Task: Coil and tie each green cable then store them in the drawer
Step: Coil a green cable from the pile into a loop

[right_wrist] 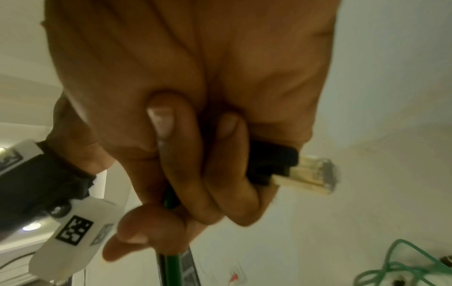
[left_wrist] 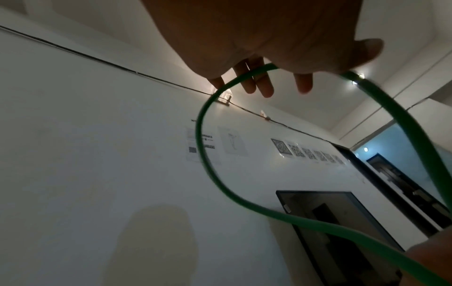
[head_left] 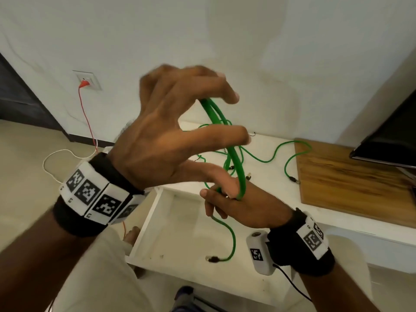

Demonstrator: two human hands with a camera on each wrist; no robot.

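My left hand (head_left: 166, 136) is raised with its fingers spread. A green cable (head_left: 215, 113) loops over those fingers and runs down to the thumb. In the left wrist view the cable (left_wrist: 203, 145) arcs across the palm of the left hand (left_wrist: 269, 48). Just below, my right hand (head_left: 238, 208) grips the bottom of the loop. Seen from the right wrist, the right hand (right_wrist: 195, 154) has its fingers curled round the cable, and a plug (right_wrist: 308, 174) pokes out of the fist. A loose end with a plug (head_left: 212, 258) hangs over the open white drawer (head_left: 153, 219).
More green cable (head_left: 270, 157) lies tangled on the white cabinet top (head_left: 270, 199). A wooden board (head_left: 349, 183) and a dark screen (head_left: 389, 136) are at the right. A red cord (head_left: 86, 113) runs down from a wall socket (head_left: 88, 80) at the left.
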